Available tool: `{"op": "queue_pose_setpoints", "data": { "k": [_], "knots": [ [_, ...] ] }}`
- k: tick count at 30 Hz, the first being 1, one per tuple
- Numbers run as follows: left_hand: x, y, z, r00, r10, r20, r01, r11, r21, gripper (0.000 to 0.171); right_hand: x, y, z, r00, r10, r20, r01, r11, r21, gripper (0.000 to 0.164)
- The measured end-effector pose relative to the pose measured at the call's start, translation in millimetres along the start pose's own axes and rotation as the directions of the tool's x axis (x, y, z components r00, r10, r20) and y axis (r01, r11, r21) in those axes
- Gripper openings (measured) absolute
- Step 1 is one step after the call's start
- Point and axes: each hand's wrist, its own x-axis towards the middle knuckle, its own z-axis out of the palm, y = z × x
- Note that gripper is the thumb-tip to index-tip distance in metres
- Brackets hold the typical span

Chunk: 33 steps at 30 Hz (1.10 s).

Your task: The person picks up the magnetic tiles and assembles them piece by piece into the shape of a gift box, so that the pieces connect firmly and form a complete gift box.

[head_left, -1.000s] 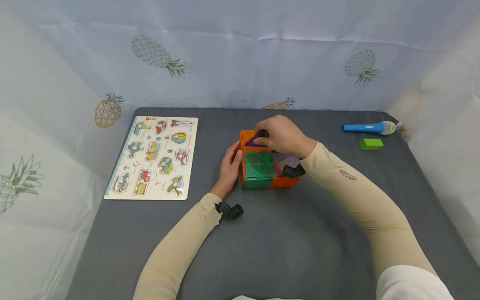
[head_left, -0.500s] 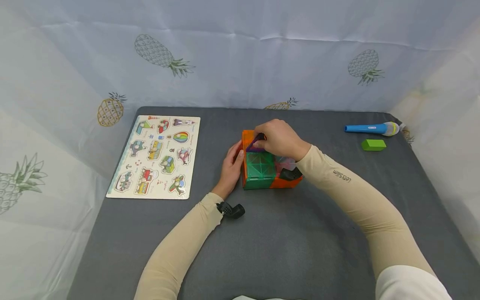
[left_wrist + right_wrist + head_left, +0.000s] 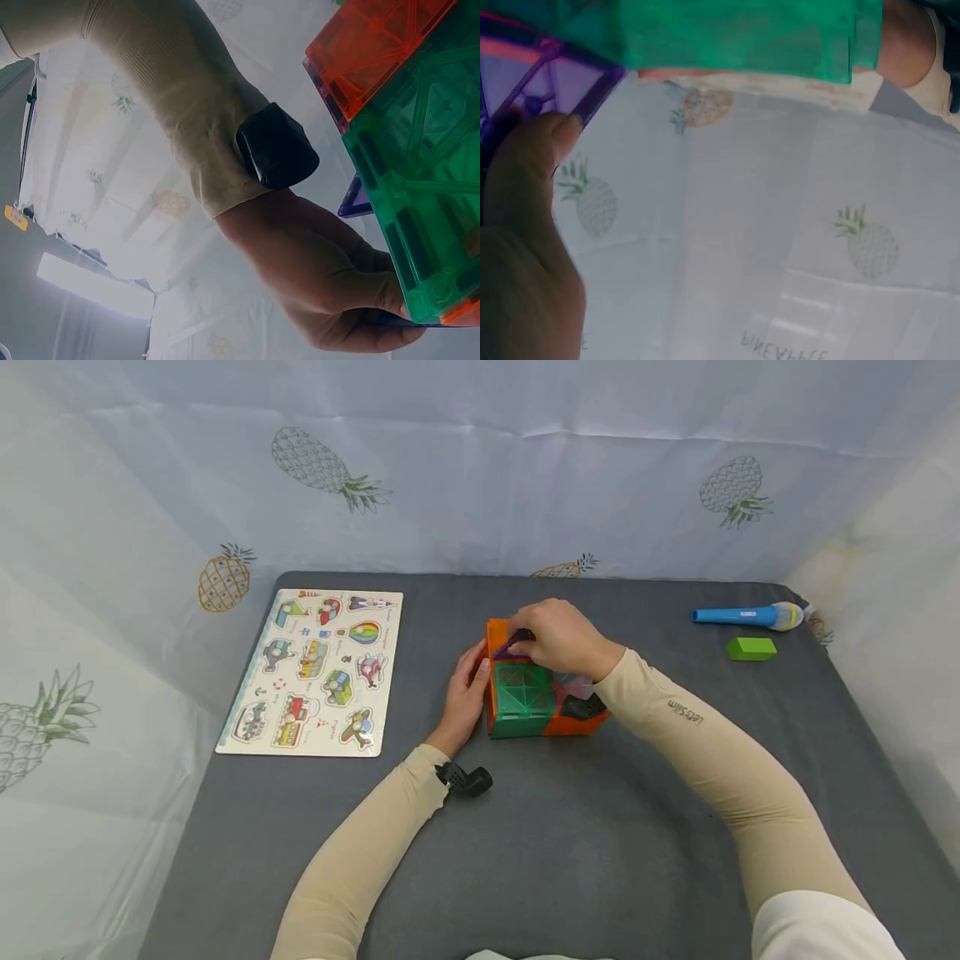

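Observation:
A box built of see-through magnetic tiles [image 3: 522, 693], green and orange with a pinkish patch, stands mid-table in the head view. My left hand [image 3: 462, 697] rests against its left side, fingers extended. Over the box's top, my right hand [image 3: 558, 635] pinches a purple triangular magnetic tile [image 3: 512, 646]. In the right wrist view the thumb lies on that purple tile [image 3: 544, 79], close to the green wall [image 3: 735, 34]. The left wrist view shows the right hand [image 3: 330, 289] beside the green and orange tiles [image 3: 420, 150]; its fingertips are partly hidden there.
To the left lies a wooden puzzle board [image 3: 311, 672] with vehicle pictures. A blue toy microphone [image 3: 742, 616] and a green block [image 3: 752, 648] sit at the far right of the grey table [image 3: 600, 835]. A pineapple-print curtain [image 3: 480, 485] hangs behind.
The right hand has shifted slightly toward me and down with the purple tile, over the box's back left corner. The left hand keeps its place at the box's side.

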Motion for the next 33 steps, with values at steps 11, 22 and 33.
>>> {"op": "queue_pose_setpoints", "data": {
  "k": [11, 22, 33],
  "knots": [
    [0.7, -0.6, -2.2, 1.000, -0.007, -0.001, 0.007, 1.000, 0.018, 0.046, -3, -3, -1, 1.000, 0.019, 0.012, -0.019, 0.999, -0.042, 0.017],
    [1.4, -0.2, -0.5, 1.000, 0.001, -0.004, -0.001, 1.000, 0.011, 0.045, -6, -1, -9, 0.997, 0.033, -0.071, -0.035, 0.999, -0.023, 0.016],
    [1.3, -0.4, 0.1, 1.000, -0.004, -0.005, 0.004, 1.000, 0.010, 0.045, -2, -2, -14, 0.998, 0.040, 0.039, -0.040, 0.999, -0.005, 0.019]
  ]
}}
